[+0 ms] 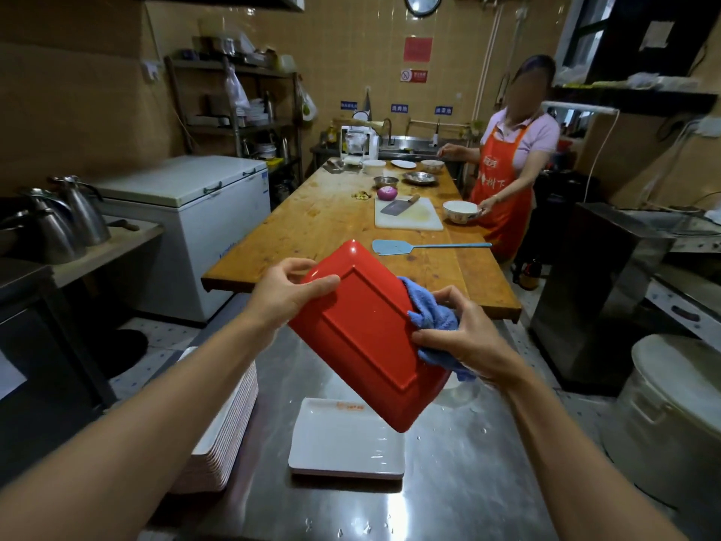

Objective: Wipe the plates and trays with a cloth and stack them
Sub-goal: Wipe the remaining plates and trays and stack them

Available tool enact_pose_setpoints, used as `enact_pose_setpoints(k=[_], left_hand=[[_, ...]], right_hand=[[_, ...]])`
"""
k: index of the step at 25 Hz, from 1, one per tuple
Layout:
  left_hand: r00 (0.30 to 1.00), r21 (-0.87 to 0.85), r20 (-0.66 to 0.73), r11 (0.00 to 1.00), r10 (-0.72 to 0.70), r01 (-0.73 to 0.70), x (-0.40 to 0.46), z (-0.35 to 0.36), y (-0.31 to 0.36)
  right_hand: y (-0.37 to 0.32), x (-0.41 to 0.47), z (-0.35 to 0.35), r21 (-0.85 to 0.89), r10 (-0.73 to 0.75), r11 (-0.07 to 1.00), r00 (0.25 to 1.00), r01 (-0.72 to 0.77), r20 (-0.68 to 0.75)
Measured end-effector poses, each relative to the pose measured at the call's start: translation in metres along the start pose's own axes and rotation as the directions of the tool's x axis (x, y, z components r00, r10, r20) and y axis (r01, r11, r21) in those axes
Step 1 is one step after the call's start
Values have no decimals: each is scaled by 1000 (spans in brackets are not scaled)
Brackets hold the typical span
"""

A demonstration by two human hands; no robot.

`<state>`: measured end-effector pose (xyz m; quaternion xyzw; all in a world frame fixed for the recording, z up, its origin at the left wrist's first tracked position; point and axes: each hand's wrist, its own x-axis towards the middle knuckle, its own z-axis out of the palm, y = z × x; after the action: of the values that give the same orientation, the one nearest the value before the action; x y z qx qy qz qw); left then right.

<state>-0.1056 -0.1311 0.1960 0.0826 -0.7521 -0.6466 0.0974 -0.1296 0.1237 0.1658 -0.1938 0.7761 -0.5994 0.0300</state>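
Head view: a glossy red rectangular plastic tray [364, 337] is held tilted in the air above a stainless-steel worktable [468, 482], its underside with the raised foot rim turned toward the camera. The left hand [286, 292] grips the tray's upper-left edge, thumb laid on the underside and fingers curled over the rim. The right hand [464, 329] is closed on a bunched blue terry cloth [431, 320], which is pressed against the tray's right edge. Below, a white rectangular plate [347, 443] lies flat on the steel, and a tall stack of white rectangular trays [224, 431] stands at the table's left edge. Step in hand is judged to be wiping of the underside. It would be done well with the cloth drawn along the groove beside the foot rim, where water is likely to collect, then around each edge, the tray being turned by the left hand and not regripped over wiped areas. Droplets are seen on the steel, so a dried tray is better set on a stack than on the wet surface. Writing: an orange mark is printed at the far edge of the white plate, too small to read. White characters are carried on the orange apron [499, 189] of a person at the wooden prep table [335, 216]; they cannot be read with confidence. A red notice, a no-smoking sign [413, 75] and small blue labels hang on the tiled wall, their text illegible.
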Motion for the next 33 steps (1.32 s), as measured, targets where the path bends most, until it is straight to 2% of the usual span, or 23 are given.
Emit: enact_pose_setpoints(k=[3, 6, 8, 10, 12, 14, 17, 21, 24, 26, 29, 30, 33], left_hand=[[950, 55, 301, 996, -79, 65, 1, -11, 7], [922, -77, 381, 991, -69, 106, -4, -11, -3], [932, -166, 357, 978, -58, 124, -7, -7, -12], [945, -210, 316, 966, -81, 153, -10, -1, -20], [948, -233, 297, 955, -111, 184, -11, 2, -25], [949, -248, 275, 942, -157, 228, -12, 0, -31], [944, -298, 214, 904, -250, 307, -12, -3, -40], [898, -399, 154, 806, -411, 437, -10, -2, -49], [874, -449, 123, 759, -470, 472, -10, -5, -50], [871, -477, 102, 745, -480, 467, -10, -5, -51], [876, -535, 70, 723, -478, 437, -12, 0, -51], [879, -550, 68, 717, -472, 428, -14, 3, -52], [895, -593, 37, 711, -444, 377, -20, 10, -57]], right_hand=[[-10, 4, -7, -9, 3, 1000, 993, -2, 115], [-18, 8, -9, -49, 0, 999, 990, 7, 141], [-20, 11, -1, -222, -69, 971, 992, 92, 109], [-17, 15, 14, -454, -188, 871, 981, 190, 50], [-11, 17, 26, -592, -272, 773, 962, 230, 19], [-3, 17, 27, -596, -257, 775, 966, 213, 10], [7, 11, 23, -481, -168, 864, 986, 148, 0], [19, 3, 37, -485, -148, 862, 988, 150, 41], [27, -10, 46, -463, -139, 873, 988, 156, 72], [29, -17, 54, -522, -184, 830, 980, 195, 73], [29, -21, 80, -738, -312, 603, 941, 303, 132], [28, -20, 91, -761, -322, 570, 936, 311, 141], [19, -15, 127, -734, -303, 605, 942, 307, 144]])
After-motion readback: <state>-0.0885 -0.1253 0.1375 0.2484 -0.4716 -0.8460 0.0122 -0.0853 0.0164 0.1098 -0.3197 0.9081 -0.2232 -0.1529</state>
